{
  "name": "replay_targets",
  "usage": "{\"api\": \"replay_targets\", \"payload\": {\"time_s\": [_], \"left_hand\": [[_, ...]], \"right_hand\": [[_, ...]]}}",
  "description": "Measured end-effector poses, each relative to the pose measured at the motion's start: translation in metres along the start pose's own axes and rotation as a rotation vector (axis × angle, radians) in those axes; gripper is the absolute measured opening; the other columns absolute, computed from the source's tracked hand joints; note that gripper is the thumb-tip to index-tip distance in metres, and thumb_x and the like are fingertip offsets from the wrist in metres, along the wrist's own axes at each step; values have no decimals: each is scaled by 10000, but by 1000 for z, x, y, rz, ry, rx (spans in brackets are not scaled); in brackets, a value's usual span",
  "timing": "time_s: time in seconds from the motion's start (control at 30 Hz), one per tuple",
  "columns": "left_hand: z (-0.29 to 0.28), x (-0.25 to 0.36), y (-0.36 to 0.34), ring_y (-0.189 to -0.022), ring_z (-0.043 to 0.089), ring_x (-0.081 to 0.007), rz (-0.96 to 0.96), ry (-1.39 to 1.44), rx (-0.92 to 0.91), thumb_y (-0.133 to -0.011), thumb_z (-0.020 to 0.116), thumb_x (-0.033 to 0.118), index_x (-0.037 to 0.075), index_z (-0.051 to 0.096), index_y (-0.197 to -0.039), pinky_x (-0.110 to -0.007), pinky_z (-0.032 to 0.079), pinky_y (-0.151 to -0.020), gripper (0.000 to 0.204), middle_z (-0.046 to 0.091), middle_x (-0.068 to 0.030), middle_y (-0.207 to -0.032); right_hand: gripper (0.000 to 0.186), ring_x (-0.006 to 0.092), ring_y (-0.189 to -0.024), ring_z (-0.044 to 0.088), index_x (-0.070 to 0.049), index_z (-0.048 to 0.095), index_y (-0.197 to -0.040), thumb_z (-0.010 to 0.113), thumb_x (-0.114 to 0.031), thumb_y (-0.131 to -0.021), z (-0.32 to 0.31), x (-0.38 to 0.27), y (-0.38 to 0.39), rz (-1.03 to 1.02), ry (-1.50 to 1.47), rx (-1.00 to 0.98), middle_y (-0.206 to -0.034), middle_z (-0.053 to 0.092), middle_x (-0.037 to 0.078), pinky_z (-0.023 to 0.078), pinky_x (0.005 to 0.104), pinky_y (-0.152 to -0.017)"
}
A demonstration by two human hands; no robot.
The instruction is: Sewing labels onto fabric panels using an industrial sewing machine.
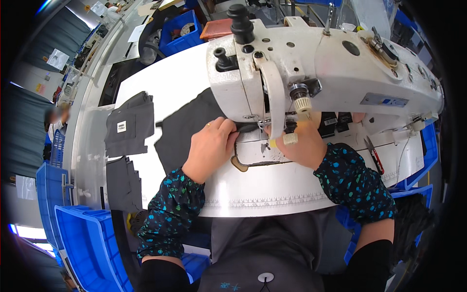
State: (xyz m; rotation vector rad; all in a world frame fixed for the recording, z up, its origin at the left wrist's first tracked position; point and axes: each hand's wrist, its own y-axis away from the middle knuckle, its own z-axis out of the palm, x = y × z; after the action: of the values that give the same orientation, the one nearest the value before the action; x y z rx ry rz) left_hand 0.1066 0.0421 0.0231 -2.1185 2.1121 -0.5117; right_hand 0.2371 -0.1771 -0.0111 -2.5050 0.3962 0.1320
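Observation:
My left hand point(211, 148) holds the edge of a dark grey fabric piece point(182, 134) with curled fingers, just left of the needle area of a white industrial sewing machine point(340, 73). The fabric spreads over the white table point(262, 190) and runs under the presser foot point(262, 124). My right hand point(304, 143) is at the right of the needle; its fingers are largely hidden behind the machine's knobs and bar, so what they hold cannot be made out. Both forearms wear dark sleeves with turquoise speckles. Red-handled scissors point(375, 158) lie to the right.
Two grey fabric stacks point(124, 182) lie at the left, the upper with a white label. Blue crates point(85, 248) stand at lower left, back and right point(428, 151). Small black items point(335, 122) lie behind my right hand. Another person point(56, 119) is at the far left.

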Motion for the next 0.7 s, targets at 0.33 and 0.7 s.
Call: {"api": "replay_targets", "payload": {"time_s": [0.33, 0.7], "left_hand": [[-44, 37, 71, -684, 404, -59, -393, 856, 58, -843, 805, 30, 55, 523, -841, -218, 370, -594, 283, 445, 39, -738], [-110, -8, 72, -688, 557, -166, -184, 115, 335, -553, 613, -200, 59, 605, -722, -274, 435, -596, 310, 538, -27, -776]], "right_hand": [[933, 304, -762, 700, 21, 338, -1487, 851, -356, -805, -20, -107, -4, 490, -998, -197, -989, 713, 181, 567, 396, -726], [677, 243, -573, 622, -120, 517, -1420, 644, 15, -768, -45, -124, 9, 459, -828, -78, -675, 589, 75, 495, 353, -552]]}}
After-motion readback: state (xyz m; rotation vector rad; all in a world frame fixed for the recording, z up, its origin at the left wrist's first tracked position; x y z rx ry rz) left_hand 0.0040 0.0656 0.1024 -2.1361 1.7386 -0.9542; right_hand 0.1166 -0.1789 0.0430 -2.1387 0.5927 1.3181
